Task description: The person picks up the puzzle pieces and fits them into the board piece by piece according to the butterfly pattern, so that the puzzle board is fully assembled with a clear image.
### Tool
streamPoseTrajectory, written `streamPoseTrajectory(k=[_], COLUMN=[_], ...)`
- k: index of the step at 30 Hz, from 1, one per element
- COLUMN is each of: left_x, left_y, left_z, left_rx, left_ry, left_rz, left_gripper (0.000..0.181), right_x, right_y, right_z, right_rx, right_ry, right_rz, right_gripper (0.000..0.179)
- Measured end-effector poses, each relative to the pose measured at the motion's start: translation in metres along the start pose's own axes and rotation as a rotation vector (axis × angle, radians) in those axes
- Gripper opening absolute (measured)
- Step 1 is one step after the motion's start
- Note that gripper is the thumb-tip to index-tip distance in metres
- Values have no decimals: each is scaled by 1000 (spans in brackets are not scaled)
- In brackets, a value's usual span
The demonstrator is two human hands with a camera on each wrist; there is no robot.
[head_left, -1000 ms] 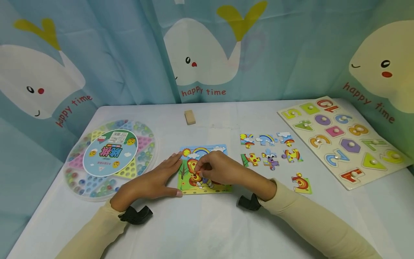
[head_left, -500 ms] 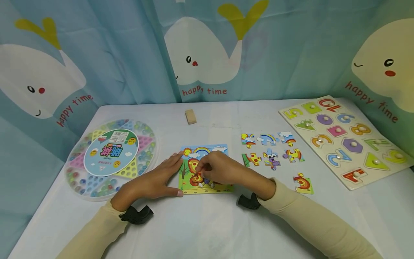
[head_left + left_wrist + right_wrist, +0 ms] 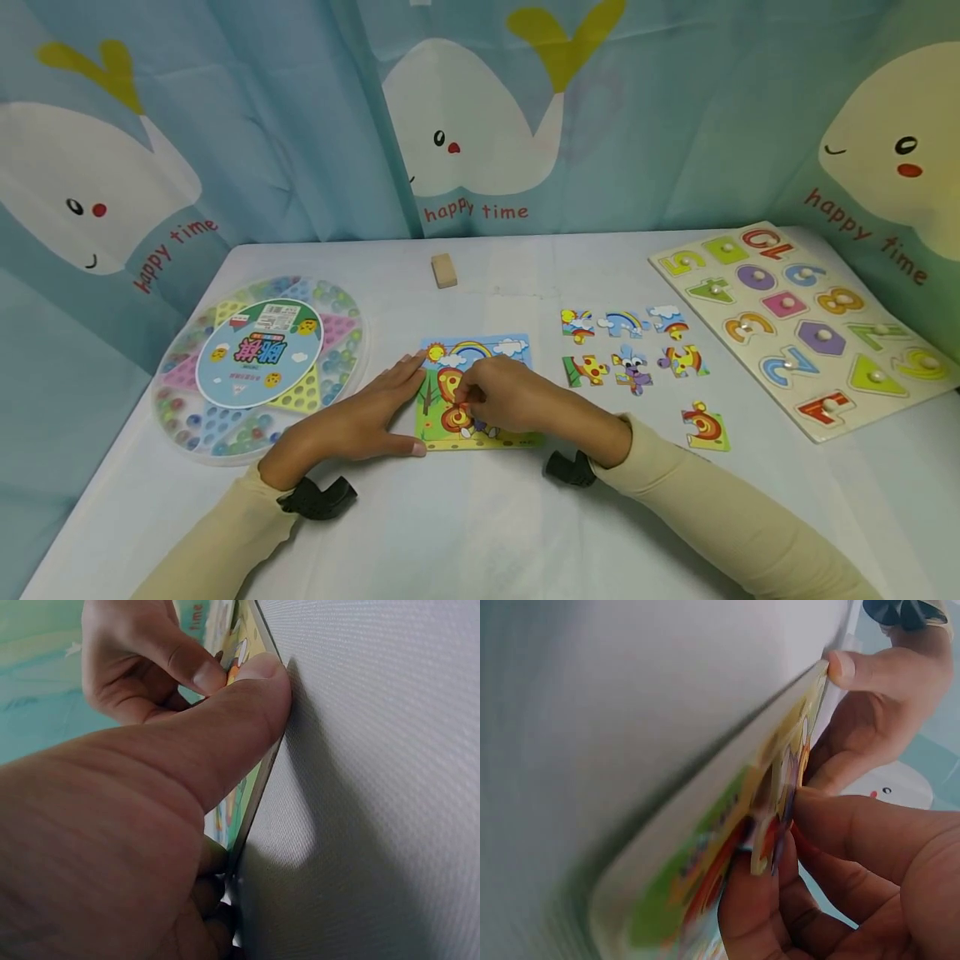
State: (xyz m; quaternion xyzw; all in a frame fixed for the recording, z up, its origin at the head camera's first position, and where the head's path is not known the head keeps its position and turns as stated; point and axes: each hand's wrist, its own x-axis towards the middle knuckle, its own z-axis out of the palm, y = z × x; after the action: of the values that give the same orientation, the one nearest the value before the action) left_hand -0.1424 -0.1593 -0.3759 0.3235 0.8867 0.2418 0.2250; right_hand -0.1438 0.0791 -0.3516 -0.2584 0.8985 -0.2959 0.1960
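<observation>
Pieces [image 3: 632, 371]: seven loose, one pinched in right hand [image 3: 504, 395]; left hand [image 3: 358, 419], fingers straight, touches one board [image 3: 480, 445].

right hand [image 3: 877, 840] pinches puzzle piece [image 3: 762, 847] | left hand [image 3: 889, 701]: thumb at puzzle board [image 3: 661, 900] corner

Blue over green with a striped rainbow and yellow sun on the puzzle board [image 3: 437, 427], multicoloured cartoon prints on the puzzle pieces [image 3: 631, 367], cream number board [image 3: 787, 333] with bright shapes, pink, yellow and blue triangles on the round game [image 3: 258, 367], white tablecloth [image 3: 465, 525], blue-green curtain [image 3: 315, 125] with white whales, beige sleeves [image 3: 712, 500]
</observation>
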Motion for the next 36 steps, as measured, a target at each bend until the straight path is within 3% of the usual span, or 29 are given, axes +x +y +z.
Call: streamPoseTrajectory(k=[14,23,36], left_x=[-1,0,0], left_y=[1,2,1], left_z=[2,1,0], left_rx=[0,5,10], left_ry=[-5,-9,-1], left_rz=[-5,-13,6], left_gripper=[100,100,100], right_x=[2,-5,-9], right_y=[1,0,1], right_z=[3,2,2], right_rx=[-96,-112,-113], right_ry=[-11,-46,-31], right_rz=[14,44,17], right_gripper=[4,26,26])
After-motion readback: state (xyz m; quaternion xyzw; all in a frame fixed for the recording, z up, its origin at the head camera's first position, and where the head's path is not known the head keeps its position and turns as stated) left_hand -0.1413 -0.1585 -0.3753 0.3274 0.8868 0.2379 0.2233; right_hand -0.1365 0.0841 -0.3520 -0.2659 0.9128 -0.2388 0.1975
